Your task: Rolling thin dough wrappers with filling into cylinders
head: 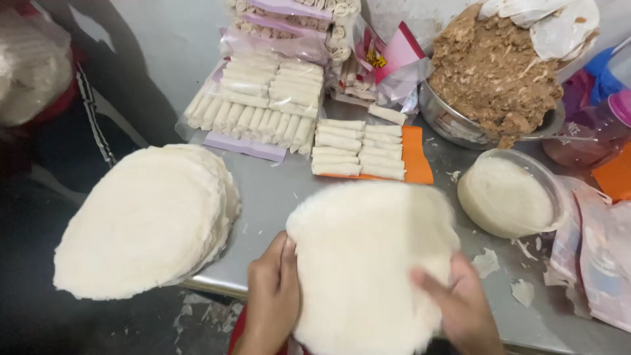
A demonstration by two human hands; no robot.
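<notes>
Wrappers fill most of what I see from the head camera: a thin round wrapper sheet (368, 263) lies on the steel table (276, 190), hanging a little over the near edge, and I take it as my landmark. My left hand (273, 296) rests at its left rim, fingers curled loosely along the edge and touching it; I cannot tell whether any finger is tucked under the sheet. My right hand (460, 306) is at its lower right rim, blurred, with one finger laid flat on top of the sheet and the rest open; it pinches nothing that I can make out.

Left of the sheet, well apart from it, a tall stack of the same round wrappers (144, 220) overhangs the table's corner. Beyond the sheet's far edge an orange board (417, 158) carries two short columns of finished rolls (358, 150). Further back from there, clear bags of packed rolls (263, 98) are piled up. To the sheet's right, just beside it, stands a clear bowl of pale paste (506, 194). Behind that bowl, a metal basin (453, 121) is heaped with brown filling (490, 66). Torn wrapper scraps (486, 261) lie on the table near my right hand.
</notes>
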